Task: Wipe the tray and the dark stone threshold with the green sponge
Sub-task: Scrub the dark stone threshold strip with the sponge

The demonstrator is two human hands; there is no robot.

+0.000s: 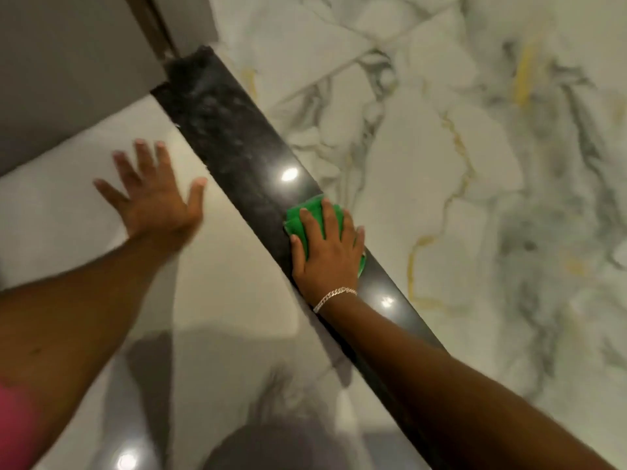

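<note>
Head view: right hand [327,252] pressed flat on the green sponge [307,215], mid-way along the dark stone threshold [234,130]. Long axis running diagonally up-left, dusty stretch ahead of the fingertips. Left hand [156,198] splayed wide, empty, over pale floor [68,215]. No tray visible

Your right hand [327,256], just right of the frame's centre, wears a thin chain-link bracelet [334,297] of pale gold tone around the wrist. Your left hand [156,201], in the left half of the frame, carries no ring, band or watch. Both your forearms are bare, no sleeves showing. At the lower left corner a blurred patch of pink garment [15,425] shows beside your left arm.
</note>
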